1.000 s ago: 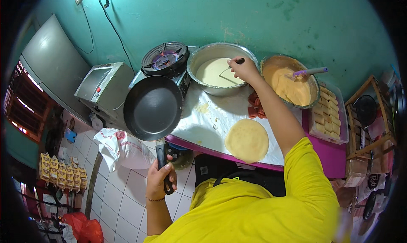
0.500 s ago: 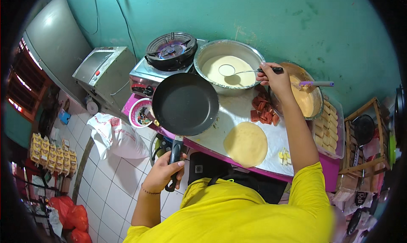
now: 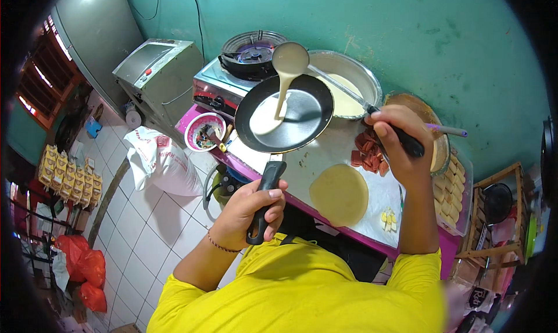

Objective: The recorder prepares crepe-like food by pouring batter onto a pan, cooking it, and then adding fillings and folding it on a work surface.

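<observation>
My left hand (image 3: 250, 214) is wrapped around the black handle of a frying pan (image 3: 311, 121), held in front of the lit gas stove (image 3: 253, 57). My right hand (image 3: 407, 141) grips the black handle of a ladle (image 3: 290, 58). The ladle is tipped above the pan, and pale batter (image 3: 267, 115) streams from it, pooling on the pan's left side. Behind the ladle's shaft stands a large metal pot (image 3: 376, 92) of the same pale batter. A round, thin pancake (image 3: 339, 194) lies on the white-covered table below the pan.
Reddish-brown slices (image 3: 368, 153) and pale yellow sticks (image 3: 389, 219) lie near the pancake. A tray of rolls (image 3: 449, 190) sits at the right, beside a bowl with a purple-handled utensil (image 3: 447, 129). At the left are a pink-and-white bowl (image 3: 204, 124) and a white sack (image 3: 165, 164) on the floor.
The ladle has come out of the pot and over the pan, now pouring batter. My left hand has shifted the pan slightly up and right. The pan was bare before.
</observation>
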The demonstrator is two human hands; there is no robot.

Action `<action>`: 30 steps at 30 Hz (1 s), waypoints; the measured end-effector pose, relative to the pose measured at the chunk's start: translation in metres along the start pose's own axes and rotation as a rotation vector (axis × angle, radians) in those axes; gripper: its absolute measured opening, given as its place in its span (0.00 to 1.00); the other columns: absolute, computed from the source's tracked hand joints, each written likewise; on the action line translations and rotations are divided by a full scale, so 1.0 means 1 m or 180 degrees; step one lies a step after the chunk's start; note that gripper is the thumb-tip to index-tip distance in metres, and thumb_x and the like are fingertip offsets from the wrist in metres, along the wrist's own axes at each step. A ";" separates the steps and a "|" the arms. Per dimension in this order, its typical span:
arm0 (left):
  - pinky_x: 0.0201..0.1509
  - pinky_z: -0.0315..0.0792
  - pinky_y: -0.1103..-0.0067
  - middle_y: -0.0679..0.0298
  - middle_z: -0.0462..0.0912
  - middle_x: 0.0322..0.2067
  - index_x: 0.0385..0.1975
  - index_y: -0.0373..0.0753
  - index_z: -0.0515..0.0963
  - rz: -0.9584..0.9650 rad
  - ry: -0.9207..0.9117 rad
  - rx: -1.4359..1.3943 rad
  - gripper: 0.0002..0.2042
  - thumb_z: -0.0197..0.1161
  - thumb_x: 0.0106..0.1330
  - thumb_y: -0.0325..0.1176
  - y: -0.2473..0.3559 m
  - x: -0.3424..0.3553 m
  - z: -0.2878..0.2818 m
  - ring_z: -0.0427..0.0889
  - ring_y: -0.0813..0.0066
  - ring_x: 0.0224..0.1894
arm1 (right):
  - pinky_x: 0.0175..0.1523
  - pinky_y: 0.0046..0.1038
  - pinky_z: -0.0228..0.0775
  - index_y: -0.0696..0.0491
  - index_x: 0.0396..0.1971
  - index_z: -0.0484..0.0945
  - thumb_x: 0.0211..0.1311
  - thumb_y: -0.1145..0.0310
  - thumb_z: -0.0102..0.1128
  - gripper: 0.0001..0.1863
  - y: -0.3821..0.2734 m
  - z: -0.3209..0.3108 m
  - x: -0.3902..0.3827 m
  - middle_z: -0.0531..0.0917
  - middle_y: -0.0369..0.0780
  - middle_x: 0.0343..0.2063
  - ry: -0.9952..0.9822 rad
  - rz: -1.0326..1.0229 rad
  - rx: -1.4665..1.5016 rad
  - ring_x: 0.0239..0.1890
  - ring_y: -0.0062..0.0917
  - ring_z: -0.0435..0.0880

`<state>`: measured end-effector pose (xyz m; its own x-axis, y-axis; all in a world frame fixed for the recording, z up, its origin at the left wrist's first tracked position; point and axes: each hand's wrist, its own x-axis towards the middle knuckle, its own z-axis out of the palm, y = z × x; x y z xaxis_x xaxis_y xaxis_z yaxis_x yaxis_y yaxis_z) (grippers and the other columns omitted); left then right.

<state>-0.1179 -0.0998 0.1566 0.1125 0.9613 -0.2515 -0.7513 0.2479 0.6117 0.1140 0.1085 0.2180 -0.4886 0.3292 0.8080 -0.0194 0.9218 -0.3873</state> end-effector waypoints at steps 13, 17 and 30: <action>0.16 0.70 0.81 0.64 0.74 0.20 0.53 0.31 0.70 -0.1048 -0.0055 0.1658 0.17 0.61 0.71 0.36 0.034 -0.017 0.007 0.76 0.74 0.13 | 0.36 0.24 0.77 0.57 0.42 0.84 0.55 0.76 0.74 0.14 -0.050 -0.038 -0.019 0.83 0.47 0.39 -0.0219 -0.0411 -0.0740 0.34 0.30 0.86; 0.16 0.69 0.80 0.65 0.75 0.20 0.55 0.31 0.68 -0.1086 -0.0051 0.2355 0.20 0.62 0.70 0.37 0.033 -0.025 -0.002 0.75 0.76 0.14 | 0.39 0.25 0.77 0.55 0.43 0.85 0.53 0.75 0.76 0.16 -0.054 -0.046 -0.033 0.84 0.47 0.39 -0.0167 -0.0259 -0.0752 0.37 0.31 0.86; 0.23 0.73 0.82 0.66 0.75 0.24 0.60 0.32 0.64 -0.0214 -0.0098 0.2186 0.27 0.68 0.66 0.31 -0.021 -0.024 -0.046 0.77 0.80 0.21 | 0.41 0.25 0.76 0.53 0.41 0.85 0.52 0.70 0.77 0.16 -0.071 -0.059 -0.055 0.84 0.47 0.40 -0.0040 0.0004 -0.0745 0.36 0.30 0.85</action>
<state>-0.1352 -0.1333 0.1151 0.1705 0.9416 -0.2903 -0.1609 0.3173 0.9346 0.1939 0.0373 0.2274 -0.4993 0.3291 0.8015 0.1832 0.9442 -0.2736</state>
